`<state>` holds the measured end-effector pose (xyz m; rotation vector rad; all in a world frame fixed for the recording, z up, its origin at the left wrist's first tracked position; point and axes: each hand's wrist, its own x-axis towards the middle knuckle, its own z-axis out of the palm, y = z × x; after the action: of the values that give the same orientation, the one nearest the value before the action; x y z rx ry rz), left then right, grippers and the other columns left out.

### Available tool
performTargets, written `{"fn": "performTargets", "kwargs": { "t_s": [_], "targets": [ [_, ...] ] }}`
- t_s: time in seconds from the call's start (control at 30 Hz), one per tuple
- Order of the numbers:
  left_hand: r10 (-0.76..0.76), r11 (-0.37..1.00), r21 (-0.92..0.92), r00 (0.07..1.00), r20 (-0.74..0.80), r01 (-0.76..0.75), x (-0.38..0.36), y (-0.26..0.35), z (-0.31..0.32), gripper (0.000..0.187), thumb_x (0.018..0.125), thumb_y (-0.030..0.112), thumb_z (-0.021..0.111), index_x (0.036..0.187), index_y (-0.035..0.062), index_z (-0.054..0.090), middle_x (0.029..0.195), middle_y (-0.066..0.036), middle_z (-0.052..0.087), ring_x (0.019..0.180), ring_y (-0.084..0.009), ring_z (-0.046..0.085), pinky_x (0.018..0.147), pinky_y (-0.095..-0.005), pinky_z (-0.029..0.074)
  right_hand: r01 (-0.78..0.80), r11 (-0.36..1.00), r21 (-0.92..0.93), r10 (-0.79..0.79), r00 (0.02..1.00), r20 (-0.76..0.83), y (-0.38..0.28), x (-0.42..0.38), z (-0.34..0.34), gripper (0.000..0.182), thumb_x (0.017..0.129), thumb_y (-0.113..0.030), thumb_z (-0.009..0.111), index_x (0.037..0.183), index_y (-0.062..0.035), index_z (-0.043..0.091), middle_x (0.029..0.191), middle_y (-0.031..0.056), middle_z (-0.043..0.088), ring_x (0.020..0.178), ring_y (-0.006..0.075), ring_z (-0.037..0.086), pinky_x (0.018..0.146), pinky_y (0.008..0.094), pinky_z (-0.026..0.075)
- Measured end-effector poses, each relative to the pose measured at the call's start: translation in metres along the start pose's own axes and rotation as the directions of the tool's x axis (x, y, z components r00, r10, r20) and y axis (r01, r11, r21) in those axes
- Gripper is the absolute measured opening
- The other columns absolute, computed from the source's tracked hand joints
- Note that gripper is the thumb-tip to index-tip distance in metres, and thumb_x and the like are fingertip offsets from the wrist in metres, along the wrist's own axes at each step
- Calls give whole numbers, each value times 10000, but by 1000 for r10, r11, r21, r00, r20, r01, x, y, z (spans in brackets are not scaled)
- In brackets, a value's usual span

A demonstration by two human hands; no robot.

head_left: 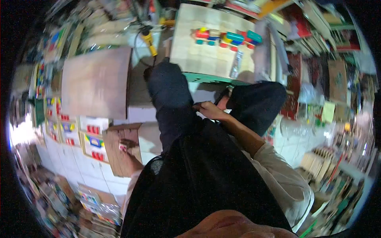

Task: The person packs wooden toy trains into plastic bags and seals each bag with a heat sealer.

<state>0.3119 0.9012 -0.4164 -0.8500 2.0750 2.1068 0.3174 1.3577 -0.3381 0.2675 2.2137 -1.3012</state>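
Low on the left, my left hand is over a brown cardboard piece, its fingers closed on a small white and red piece. My right hand rests by my dark trouser leg, fingers pinched together at the cloth. Whatever is between those fingers, if anything, I cannot make out. Beside the left hand lie white trays with red blocks and blue-yellow pieces inside. A colourful wooden toy train stands on a pale wooden tabletop ahead.
A brown board lies at the left. Between it and the pale tabletop is a yellow power tool with a dark cable. A narrow printed packet lies near the train. Stacked wood pieces and crowded shelves line the right side.
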Motion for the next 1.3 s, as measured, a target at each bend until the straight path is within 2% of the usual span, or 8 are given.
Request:
{"fn": "performTargets", "kwargs": {
  "t_s": [0.17,0.27,0.5,0.6,0.67,0.87,1.13,1.3],
  "targets": [
    [295,940,195,955,-44,-281,-2,73,85,486,866,334,544,1208,2,451,1113,-148,517,907,-225,534,737,-304,455,-88,924,373,275,829,-487,0,-41,-67,251,819,-181,627,670,19,601,533,32,523,518,97,511,482,269,409],
    [427,878,264,903,-53,-400,-19,100,145,504,866,334,544,1228,-2,438,1138,-155,509,934,-234,533,763,-309,456,167,985,32,-74,593,-802,25,-51,-117,89,783,-81,611,798,5,591,694,89,623,640,160,605,585,280,490],
    [85,894,362,893,441,-264,-28,181,226,637,770,282,680,1251,-42,417,1171,-175,514,1039,-251,498,916,-323,372,-108,994,-16,72,764,-642,44,-176,-214,202,779,-186,642,848,1,611,749,102,636,710,162,610,664,299,467],
    [227,795,371,803,551,-479,-31,202,253,614,755,258,694,1239,-23,441,1151,-213,524,1080,-275,487,924,-372,374,-120,991,56,100,410,-907,105,-225,-236,225,781,-258,604,803,-37,640,707,155,619,647,284,607,622,356,468],
    [659,-33,533,383,648,-846,-33,211,274,556,748,277,689,1218,56,491,1147,-225,533,1146,-311,450,938,-458,353,-439,898,37,215,364,-906,147,-245,-247,212,769,-241,598,833,-45,650,744,164,624,691,319,609,644,381,476],
    [-314,-774,392,840,443,-497,-10,225,345,553,757,558,531,1154,177,572,1164,-82,568,1136,-281,484,951,-580,282,-277,948,157,264,412,-872,303,-198,-215,184,770,-189,610,874,-40,638,806,164,635,735,253,614,667,360,467],
    [-501,-824,-35,699,510,-566,84,209,279,318,763,329,563,865,42,658,898,-184,641,865,-316,623,773,-402,492,170,861,480,473,80,-877,345,-118,-194,166,803,-137,550,884,-25,642,808,149,647,748,233,618,701,339,470],
    [-486,-426,405,582,652,-809,105,228,269,331,730,302,636,876,5,639,851,-195,636,787,-318,622,720,-382,491,401,847,350,452,-193,-871,328,-153,-283,230,816,-105,565,1026,-15,586,889,86,627,800,167,579,722,280,447]
  ]
}}
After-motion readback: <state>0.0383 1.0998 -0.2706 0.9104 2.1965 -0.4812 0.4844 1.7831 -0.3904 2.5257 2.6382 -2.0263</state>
